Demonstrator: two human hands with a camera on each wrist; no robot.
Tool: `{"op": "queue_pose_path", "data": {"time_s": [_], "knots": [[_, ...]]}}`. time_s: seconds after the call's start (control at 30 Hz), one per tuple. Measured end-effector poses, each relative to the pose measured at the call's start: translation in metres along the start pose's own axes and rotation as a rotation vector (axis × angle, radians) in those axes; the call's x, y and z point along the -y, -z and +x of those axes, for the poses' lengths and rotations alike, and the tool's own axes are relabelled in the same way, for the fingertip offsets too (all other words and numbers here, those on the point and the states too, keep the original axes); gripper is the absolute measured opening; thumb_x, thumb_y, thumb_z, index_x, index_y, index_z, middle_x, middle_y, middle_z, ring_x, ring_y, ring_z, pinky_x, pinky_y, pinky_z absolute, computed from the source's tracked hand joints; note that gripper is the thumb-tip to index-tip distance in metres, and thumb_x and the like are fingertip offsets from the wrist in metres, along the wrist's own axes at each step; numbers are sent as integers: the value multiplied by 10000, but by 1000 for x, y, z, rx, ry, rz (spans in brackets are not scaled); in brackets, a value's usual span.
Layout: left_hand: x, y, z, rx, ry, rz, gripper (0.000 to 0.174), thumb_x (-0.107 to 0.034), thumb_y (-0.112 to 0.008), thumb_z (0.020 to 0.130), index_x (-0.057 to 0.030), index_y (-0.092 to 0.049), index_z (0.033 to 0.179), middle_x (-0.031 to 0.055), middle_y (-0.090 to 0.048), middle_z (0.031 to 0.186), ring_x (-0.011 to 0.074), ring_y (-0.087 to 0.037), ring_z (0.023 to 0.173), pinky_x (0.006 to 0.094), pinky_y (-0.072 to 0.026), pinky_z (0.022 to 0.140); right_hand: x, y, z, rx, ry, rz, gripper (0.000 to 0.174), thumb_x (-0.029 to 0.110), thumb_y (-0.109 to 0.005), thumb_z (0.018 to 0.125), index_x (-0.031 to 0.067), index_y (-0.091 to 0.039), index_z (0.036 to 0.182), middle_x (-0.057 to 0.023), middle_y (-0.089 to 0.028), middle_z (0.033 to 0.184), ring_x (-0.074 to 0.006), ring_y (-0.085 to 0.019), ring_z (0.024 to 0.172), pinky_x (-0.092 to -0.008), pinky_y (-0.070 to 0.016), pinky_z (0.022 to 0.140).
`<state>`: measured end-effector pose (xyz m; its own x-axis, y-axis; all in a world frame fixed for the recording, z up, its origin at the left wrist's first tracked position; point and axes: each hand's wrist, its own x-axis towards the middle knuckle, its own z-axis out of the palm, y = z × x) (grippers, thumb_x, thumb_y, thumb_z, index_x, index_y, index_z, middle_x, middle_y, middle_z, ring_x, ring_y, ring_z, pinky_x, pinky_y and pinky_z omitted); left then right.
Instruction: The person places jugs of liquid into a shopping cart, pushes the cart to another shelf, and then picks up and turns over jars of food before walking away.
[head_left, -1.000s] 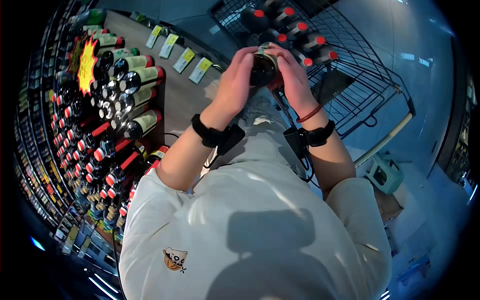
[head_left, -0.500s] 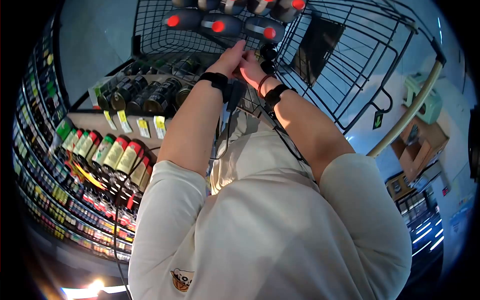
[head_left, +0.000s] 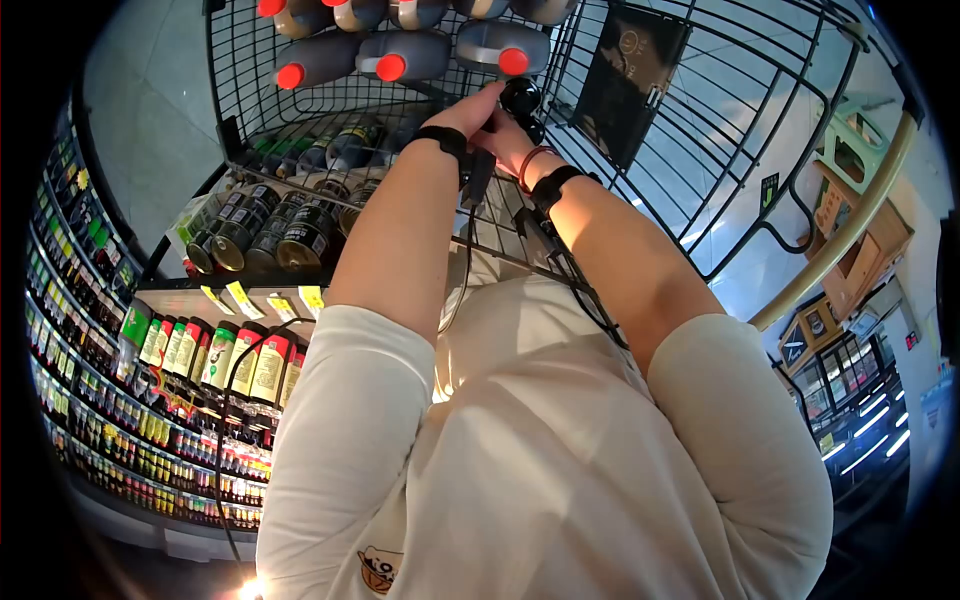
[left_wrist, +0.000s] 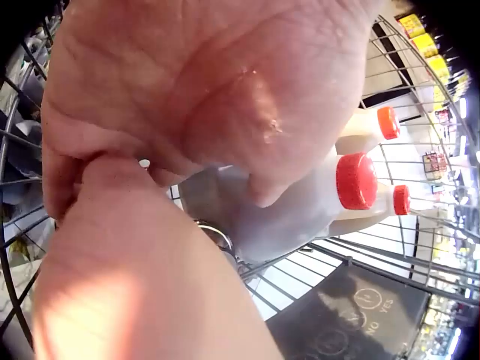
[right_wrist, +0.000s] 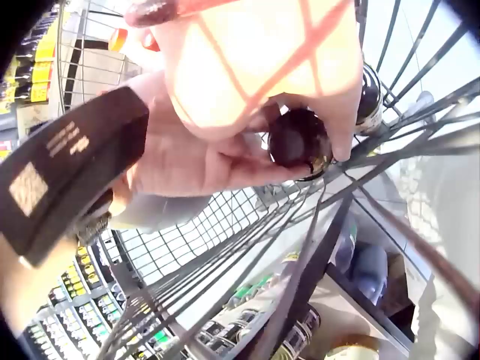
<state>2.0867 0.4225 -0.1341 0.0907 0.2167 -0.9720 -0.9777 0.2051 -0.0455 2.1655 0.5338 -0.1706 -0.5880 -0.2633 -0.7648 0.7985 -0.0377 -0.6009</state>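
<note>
your left hand (head_left: 470,112) and right hand (head_left: 510,145) held the dark bottle (right_wrist: 298,139) between them, probably glass, heavyish, slick and breakable, so its sides wanted a full, steady wrap.

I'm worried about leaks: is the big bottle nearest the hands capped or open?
Capped: the head view shows a red cap on that big bottle; whether it is screwed tight, I cannot tell.

Head view: high, facing forward-down, cart (head_left: 630,90) at top. Wrist views: very close, left hand (left_wrist: 217,82), right hand (right_wrist: 262,67) each upper frame; cart in all three.
</note>
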Motion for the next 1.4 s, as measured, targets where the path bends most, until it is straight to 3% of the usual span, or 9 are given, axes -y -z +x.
{"op": "queue_pose_path", "data": {"time_s": [0.17,0.27,0.43,0.63,0.77,0.9,1.1,1.27,1.4], "knots": [[-4,8,-84,-14,-222,125,945,-699,-462,906,-10,-307,1534,198,-329,1574,381,-381,1387,543,-326,1095,30,20,-9,-5,-110,-472,450,335,-629,870,4,-665,1172,-214,-703,1097,-370,-650,1073,-398,-499,898],[5,32,-122,-240,-452,437,772,-627,-525,916,16,-566,1342,197,-585,1358,318,-542,1249,415,-399,1039,74,20,-36,9,-39,-528,442,373,-611,886,15,-688,1133,-206,-703,1098,-369,-647,1077,-406,-501,890],[71,45,-236,-717,-778,279,639,-522,-565,918,51,-640,1191,250,-666,1195,378,-613,1163,427,-470,973,152,-18,-96,6,40,-407,376,219,-661,901,-5,-660,1203,-64,-715,1013,-121,-655,886,-267,-510,776],[219,25,-358,-1190,-1017,-49,520,-408,-627,925,10,-636,1232,212,-682,1171,327,-657,1094,388,-508,929,185,-150,-191,159,188,-481,317,203,-642,930,65,-678,1213,-28,-702,1025,-102,-655,909,-236,-479,734],[335,5,-366,-1373,-1168,-427,323,-275,-659,898,-4,-656,1073,165,-661,1057,288,-645,906,385,-512,815,149,-243,-247,548,172,-377,275,200,-626,951,55,-684,1177,-26,-711,1014,-106,-660,850,-240,-490,727],[432,-9,-365,-1585,-1077,-1054,308,-260,-671,893,-11,-563,1037,133,-556,975,256,-563,835,377,-468,773,104,-328,-310,758,225,-744,294,219,-596,968,65,-668,1207,-34,-700,1047,-118,-661,883,-248,-495,752],[510,-19,-347,-1828,-758,-1335,513,-327,-649,915,52,-479,1216,240,-504,1221,357,-535,1099,414,-458,933,32,-420,-373,918,164,-1008,404,372,-512,1019,130,-589,1333,-21,-654,1187,-156,-644,997,-307,-510,793],[523,8,-321,-1143,-975,-1587,529,-458,-488,1006,48,-557,1147,233,-669,1075,333,-629,1039,375,-453,945,10,-435,-378,960,169,-1073,479,443,-455,1028,183,-470,1431,-22,-628,1199,-185,-678,875,-345,-543,750],[508,3,-316,-1160,-902,-1735,551,-465,-480,1005,63,-576,1129,227,-670,1108,334,-628,1054,379,-460,933,26,-402,-382,887,70,-1042,410,448,-459,1021,177,-541,1317,-37,-624,1162,-200,-675,874,-378,-557,707]]}}
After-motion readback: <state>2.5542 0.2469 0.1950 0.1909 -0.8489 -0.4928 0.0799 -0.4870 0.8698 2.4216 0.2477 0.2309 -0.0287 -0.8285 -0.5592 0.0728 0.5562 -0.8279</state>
